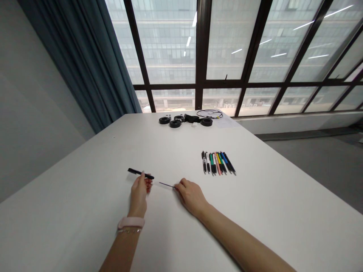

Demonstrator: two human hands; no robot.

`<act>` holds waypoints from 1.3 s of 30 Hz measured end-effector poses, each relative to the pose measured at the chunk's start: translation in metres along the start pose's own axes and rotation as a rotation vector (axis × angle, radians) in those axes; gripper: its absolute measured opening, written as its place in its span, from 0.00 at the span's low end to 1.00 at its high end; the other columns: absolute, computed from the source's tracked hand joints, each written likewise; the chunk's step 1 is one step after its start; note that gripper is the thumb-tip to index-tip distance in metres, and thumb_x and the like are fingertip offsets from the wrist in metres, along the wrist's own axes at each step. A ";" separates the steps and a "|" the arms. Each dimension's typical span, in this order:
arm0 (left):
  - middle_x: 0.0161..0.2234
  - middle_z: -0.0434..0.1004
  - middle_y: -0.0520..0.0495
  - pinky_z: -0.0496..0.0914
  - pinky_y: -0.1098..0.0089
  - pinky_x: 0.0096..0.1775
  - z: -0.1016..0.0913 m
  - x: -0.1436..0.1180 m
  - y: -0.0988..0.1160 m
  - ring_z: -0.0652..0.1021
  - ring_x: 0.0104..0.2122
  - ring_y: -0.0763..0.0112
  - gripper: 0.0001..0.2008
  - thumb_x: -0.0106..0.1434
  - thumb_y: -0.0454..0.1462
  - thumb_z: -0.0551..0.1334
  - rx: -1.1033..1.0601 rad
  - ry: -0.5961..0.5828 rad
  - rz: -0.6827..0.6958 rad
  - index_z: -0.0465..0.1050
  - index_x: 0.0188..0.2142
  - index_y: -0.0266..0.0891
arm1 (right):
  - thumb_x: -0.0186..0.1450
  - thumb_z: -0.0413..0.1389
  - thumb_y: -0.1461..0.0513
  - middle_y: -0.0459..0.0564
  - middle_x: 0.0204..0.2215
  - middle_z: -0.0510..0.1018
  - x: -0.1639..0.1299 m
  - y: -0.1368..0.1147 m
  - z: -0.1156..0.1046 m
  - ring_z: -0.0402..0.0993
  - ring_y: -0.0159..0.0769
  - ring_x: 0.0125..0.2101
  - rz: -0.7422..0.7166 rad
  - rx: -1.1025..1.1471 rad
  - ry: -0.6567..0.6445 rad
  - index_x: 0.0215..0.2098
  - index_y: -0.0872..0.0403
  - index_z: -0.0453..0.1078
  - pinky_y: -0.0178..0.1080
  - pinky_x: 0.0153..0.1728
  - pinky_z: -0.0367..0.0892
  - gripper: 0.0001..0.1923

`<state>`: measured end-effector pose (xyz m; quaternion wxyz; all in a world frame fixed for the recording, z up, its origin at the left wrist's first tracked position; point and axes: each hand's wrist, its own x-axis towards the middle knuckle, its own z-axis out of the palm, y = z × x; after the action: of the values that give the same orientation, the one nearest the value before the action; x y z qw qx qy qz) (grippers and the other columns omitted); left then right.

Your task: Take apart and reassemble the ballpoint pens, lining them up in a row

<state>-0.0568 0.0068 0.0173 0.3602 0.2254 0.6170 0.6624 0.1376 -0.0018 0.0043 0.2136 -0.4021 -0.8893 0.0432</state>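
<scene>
1. the left hand (pixel 138 194) pinches a black pen barrel (pixel 140 173) at its right end, grip pressed together on it; the barrel sticks out up and to the left, lifted just off the counter (pixel 85 211).
2. the right hand (pixel 190 194) pinches a thin refill (pixel 166 184) by its right end with the fingertips pressed together; the refill lies nearly level, its free tip aimed left toward the barrel.
3. the refill's tip sits just right of and slightly below the barrel's near end, apart from it, with a small gap between. the two long axes are close to one line, both tilting a little up to the left.
4. the right hand is the nearer one to the refill, the left to the barrel; the hands are near each other but not touching.
5. a row of pens (pixel 217 163) in several colours lies side by side on the counter, well apart to the upper right.
6. at the far edge sit black rings (pixel 173 121) and a coiled cable (pixel 209 113).
7. the counter is white and smooth. beyond it stand large windows (pixel 227 45), with a blue curtain (pixel 93 68) at the left.
</scene>
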 end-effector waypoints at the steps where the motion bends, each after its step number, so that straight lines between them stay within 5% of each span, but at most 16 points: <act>1: 0.18 0.67 0.55 0.56 0.75 0.20 0.000 0.000 0.000 0.65 0.17 0.78 0.28 0.40 0.57 0.65 -0.009 0.004 -0.001 0.68 0.29 0.36 | 0.70 0.46 0.63 0.52 0.37 0.73 0.000 0.001 0.000 0.71 0.34 0.33 0.007 0.018 0.023 0.48 0.54 0.68 0.35 0.33 0.64 0.12; 10: 0.19 0.69 0.54 0.59 0.75 0.20 0.000 0.000 0.001 0.67 0.17 0.78 0.26 0.40 0.56 0.66 -0.043 0.046 -0.010 0.68 0.27 0.37 | 0.70 0.45 0.64 0.52 0.37 0.74 -0.001 0.003 -0.002 0.71 0.34 0.34 0.004 0.147 0.157 0.49 0.54 0.68 0.34 0.34 0.65 0.14; 23: 0.19 0.70 0.54 0.58 0.75 0.20 -0.003 0.004 -0.005 0.67 0.18 0.78 0.27 0.40 0.56 0.66 -0.052 0.016 0.005 0.69 0.28 0.37 | 0.70 0.46 0.62 0.53 0.37 0.74 0.000 0.002 0.000 0.72 0.34 0.33 -0.018 0.134 0.135 0.49 0.55 0.69 0.34 0.34 0.65 0.14; 31: 0.18 0.68 0.55 0.56 0.76 0.19 0.002 0.003 -0.020 0.64 0.18 0.80 0.25 0.44 0.57 0.66 0.085 -0.222 0.091 0.70 0.26 0.36 | 0.70 0.46 0.63 0.52 0.36 0.74 0.002 0.001 0.010 0.72 0.34 0.33 0.025 0.212 0.202 0.52 0.54 0.67 0.34 0.34 0.65 0.15; 39: 0.21 0.70 0.53 0.60 0.75 0.22 0.013 -0.017 -0.019 0.67 0.20 0.78 0.22 0.45 0.52 0.68 0.024 -0.401 -0.033 0.69 0.26 0.36 | 0.69 0.46 0.62 0.50 0.36 0.74 0.007 0.003 0.014 0.71 0.31 0.29 0.106 0.409 0.329 0.51 0.54 0.63 0.33 0.32 0.66 0.13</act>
<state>-0.0325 0.0019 0.0031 0.4839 0.3469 0.5443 0.5910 0.1299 0.0061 -0.0068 0.4296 -0.3983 -0.7930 0.1673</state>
